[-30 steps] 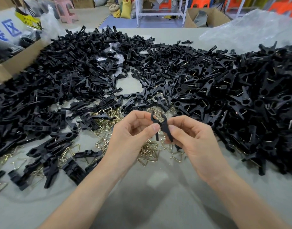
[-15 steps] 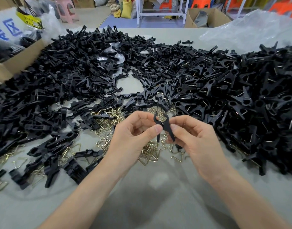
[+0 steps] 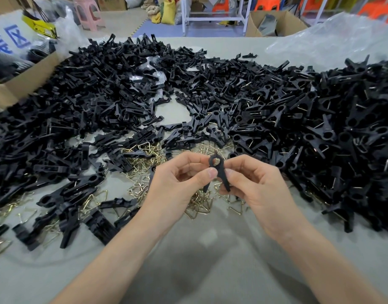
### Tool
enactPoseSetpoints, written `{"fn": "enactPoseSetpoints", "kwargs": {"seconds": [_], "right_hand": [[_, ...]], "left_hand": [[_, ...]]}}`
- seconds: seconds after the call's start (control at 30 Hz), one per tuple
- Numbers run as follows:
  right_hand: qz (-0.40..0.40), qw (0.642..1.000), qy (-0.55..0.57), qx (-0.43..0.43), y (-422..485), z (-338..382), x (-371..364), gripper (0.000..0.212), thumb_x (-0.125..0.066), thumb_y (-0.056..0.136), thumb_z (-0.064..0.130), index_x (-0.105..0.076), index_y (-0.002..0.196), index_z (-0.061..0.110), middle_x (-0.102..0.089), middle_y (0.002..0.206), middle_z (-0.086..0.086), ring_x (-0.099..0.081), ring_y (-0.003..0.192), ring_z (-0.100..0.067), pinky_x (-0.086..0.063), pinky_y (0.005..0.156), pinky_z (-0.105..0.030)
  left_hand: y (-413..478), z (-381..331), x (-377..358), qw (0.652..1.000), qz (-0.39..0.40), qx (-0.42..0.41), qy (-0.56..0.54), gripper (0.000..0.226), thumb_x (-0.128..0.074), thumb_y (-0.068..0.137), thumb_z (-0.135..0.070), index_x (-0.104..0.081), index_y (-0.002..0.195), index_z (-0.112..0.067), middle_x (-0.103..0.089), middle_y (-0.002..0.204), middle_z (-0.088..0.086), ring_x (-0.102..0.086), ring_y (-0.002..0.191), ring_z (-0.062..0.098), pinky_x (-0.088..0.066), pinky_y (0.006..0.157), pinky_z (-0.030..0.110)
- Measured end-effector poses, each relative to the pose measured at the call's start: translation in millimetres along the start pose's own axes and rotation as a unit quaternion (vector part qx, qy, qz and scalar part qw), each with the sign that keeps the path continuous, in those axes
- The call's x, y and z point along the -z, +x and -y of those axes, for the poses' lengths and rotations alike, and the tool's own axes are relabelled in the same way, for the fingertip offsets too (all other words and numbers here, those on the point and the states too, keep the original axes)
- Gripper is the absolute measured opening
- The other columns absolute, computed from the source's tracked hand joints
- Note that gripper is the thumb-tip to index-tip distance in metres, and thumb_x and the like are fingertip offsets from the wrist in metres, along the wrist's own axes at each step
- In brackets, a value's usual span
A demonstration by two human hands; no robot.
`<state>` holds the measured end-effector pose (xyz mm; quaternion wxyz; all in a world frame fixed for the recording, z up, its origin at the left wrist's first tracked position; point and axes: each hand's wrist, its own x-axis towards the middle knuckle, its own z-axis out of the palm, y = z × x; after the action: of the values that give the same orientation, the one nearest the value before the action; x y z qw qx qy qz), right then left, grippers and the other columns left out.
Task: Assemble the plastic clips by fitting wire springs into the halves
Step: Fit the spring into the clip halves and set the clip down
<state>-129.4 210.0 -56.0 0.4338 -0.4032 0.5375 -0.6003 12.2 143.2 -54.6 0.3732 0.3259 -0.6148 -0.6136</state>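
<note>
Nudged rightward, clip (image 3: 221,176) sits pinched between left hand (image 3: 177,185) and right hand (image 3: 259,189) (midsection hidden).

My bare forearms angle in from lower corners. My left hand (image 3: 177,185), right hand (image 3: 256,187) meet at centre, thumbs and forefingers pinching clip (image 3: 221,175) between them.

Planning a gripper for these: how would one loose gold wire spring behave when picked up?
Probably light and stiff: each wire spring is thin wire holding a triangular bend. Likely to snag: they lie tangled together, so neighbours may lift along. Flat triangles, so unlikely to roll.
</note>
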Motion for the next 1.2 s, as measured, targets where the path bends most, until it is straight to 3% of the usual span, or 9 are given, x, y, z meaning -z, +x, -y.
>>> {"fn": "enactPoseSetpoints", "kwargs": {"seconds": [0.27,0.4,0.53,0.63,0.7,0.83,0.9,1.0,1.2], "right_hand": [[0.022,0.999,-0.004,-0.023,2.1,0.7,4.3,0.018,-0.056,0.089,-0.003,-0.07,0.084,0.008,-0.069,0.074,-0.006,-0.062,0.065,-0.014,-0.055,0.064,-0.024],[0.038,0.996,0.048,-0.066,3.7,2.5,7.5,0.019,-0.066,0.077,0.006,-0.066,0.096,0.007,-0.068,0.076,-0.01,-0.063,0.066,-0.018,-0.056,0.061,-0.027],[0.073,0.993,0.034,-0.082,5.2,6.9,13.2,0.041,-0.072,0.065,0.021,-0.061,0.101,0.006,-0.065,0.077,-0.011,-0.06,0.067,-0.02,-0.054,0.061,-0.028],[0.031,0.998,0.027,-0.052,7.7,14.0,22.4,0.029,-0.07,0.072,0.024,-0.065,0.095,0.008,-0.066,0.071,-0.005,-0.059,0.063,-0.017,-0.053,0.059,-0.025],[-0.018,0.994,-0.107,0.016,9.7,17.2,33.1,0.008,-0.071,0.079,0.018,-0.07,0.087,0.018,-0.068,0.07,0.003,-0.059,0.063,-0.012,-0.051,0.06,-0.022],[0.004,0.902,-0.42,0.096,11.2,12.2,40.9,0.004,-0.073,0.074,0.034,-0.071,0.077,0.033,-0.064,0.079,0.018,-0.051,0.085,-0.001,-0.038,0.079,-0.017],[0.042,0.879,-0.464,0.105,12.5,6.8,36.0,0.011,-0.075,0.074,0.037,-0.071,0.083,0.033,-0.058,0.086,0.021,-0.043,0.097,-0.005,-0.032,0.089,-0.017],[0.074,0.845,-0.52,0.101,11.2,-2.1,28.0,0.025,-0.078,0.071,0.04,-0.072,0.092,0.027,-0.053,0.095,0.015,-0.037,0.11,-0.011,-0.031,0.101,-0.032],[0.052,0.837,-0.529,0.128,5.2,-11.6,14.2,0.015,-0.078,0.074,0.023,-0.071,0.085,0.017,-0.055,0.1,0.007,-0.039,0.112,-0.016,-0.038,0.096,-0.041]], "left_hand": [[2.3,4.0,1.9,0.993,0.039,0.078,-0.083,0.018,-0.079,0.072,-0.02,-0.078,0.09,-0.021,-0.074,0.085,0.001,-0.063,0.072,0.004,-0.048,0.064,0.014],[3.7,1.4,9.6,0.962,0.15,0.135,-0.184,0.043,-0.08,0.071,-0.015,-0.071,0.113,-0.013,-0.069,0.111,0.016,-0.063,0.104,0.024,-0.048,0.1,0.038],[2.9,-3.7,13.9,0.953,0.203,0.127,-0.186,0.047,-0.089,0.058,-0.035,-0.075,0.1,-0.019,-0.071,0.094,0.003,-0.065,0.083,0.014,-0.055,0.077,0.025],[3.2,-7.7,15.7,0.959,0.185,0.085,-0.198,0.036,-0.089,0.058,-0.029,-0.076,0.09,-0.017,-0.071,0.083,-0.003,-0.068,0.073,0.008,-0.056,0.067,0.019],[4.4,-11.1,18.8,0.967,0.143,0.054,-0.202,0.031,-0.085,0.058,-0.022,-0.076,0.086,-0.015,-0.072,0.082,-0.001,-0.07,0.071,0.01,-0.056,0.064,0.016],[8.9,-13.8,25.9,0.976,0.015,0.025,-0.216,0.023,-0.075,0.057,-0.011,-0.077,0.079,-0.015,-0.073,0.08,0.003,-0.072,0.072,0.012,-0.054,0.062,0.013],[12.0,-12.4,26.2,0.974,-0.03,0.012,-0.224,0.023,-0.075,0.054,-0.013,-0.078,0.077,-0.017,-0.074,0.08,0.002,-0.071,0.074,0.01,-0.054,0.064,0.012],[15.0,-9.7,24.3,0.976,-0.066,0.006,-0.209,0.028,-0.077,0.049,-0.018,-0.078,0.077,-0.021,-0.074,0.081,0.0,-0.07,0.074,0.007,-0.053,0.066,0.012],[15.2,-5.2,24.1,0.983,-0.057,-0.017,-0.171,0.03,-0.084,0.058,-0.007,-0.078,0.084,-0.021,-0.074,0.089,0.0,-0.069,0.081,0.008,-0.053,0.073,0.015]]}}
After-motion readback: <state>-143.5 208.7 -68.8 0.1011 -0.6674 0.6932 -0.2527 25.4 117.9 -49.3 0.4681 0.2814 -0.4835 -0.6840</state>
